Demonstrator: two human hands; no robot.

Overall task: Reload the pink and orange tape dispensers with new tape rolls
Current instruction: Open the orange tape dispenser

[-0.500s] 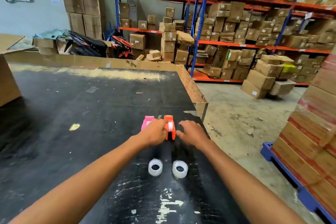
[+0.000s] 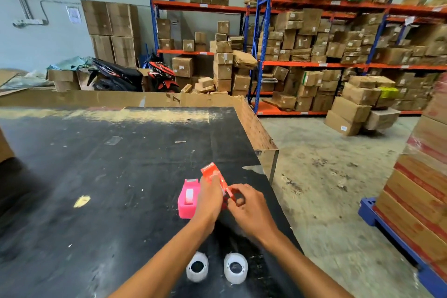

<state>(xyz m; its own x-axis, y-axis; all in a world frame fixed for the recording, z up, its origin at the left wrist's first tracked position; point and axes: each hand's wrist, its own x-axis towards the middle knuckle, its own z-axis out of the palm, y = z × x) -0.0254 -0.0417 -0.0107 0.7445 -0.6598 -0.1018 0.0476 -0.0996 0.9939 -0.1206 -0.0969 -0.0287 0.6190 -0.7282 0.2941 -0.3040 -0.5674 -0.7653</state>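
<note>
In the lower centre of the frame the left hand [image 2: 208,201] is closed in a grip around the orange plastic tape dispenser [image 2: 214,175], holding it lifted and tilted so its front end points toward the upper left, above the black table [image 2: 96,164]. The right hand [image 2: 249,208] meets it from the right, its fingers [image 2: 235,189] curled and pinched on the dispenser's rear part; what exactly they pinch is too blurred to tell. Just left of the left hand, the pink plastic tape dispenser [image 2: 187,198] stands upright on the table, a pale strip showing along its top. Nearer the bottom edge of the frame, between the two forearms, two white tape rolls [image 2: 197,267] [image 2: 235,268] lie flat side by side on the table, close together with their dark centre holes facing up. The table's surface is scuffed and flecked with pale marks, with a yellowish scrap [image 2: 82,201] at left centre and a cardboard wall [image 2: 121,99] along its far edge. Beyond, in the upper right of the frame, blue-and-orange metal shelving [image 2: 314,64] is packed with brown cardboard boxes, more boxes sit on the concrete floor [image 2: 326,176], and a stack of cartons rests on a blue pallet [image 2: 377,220] at the right edge.
</note>
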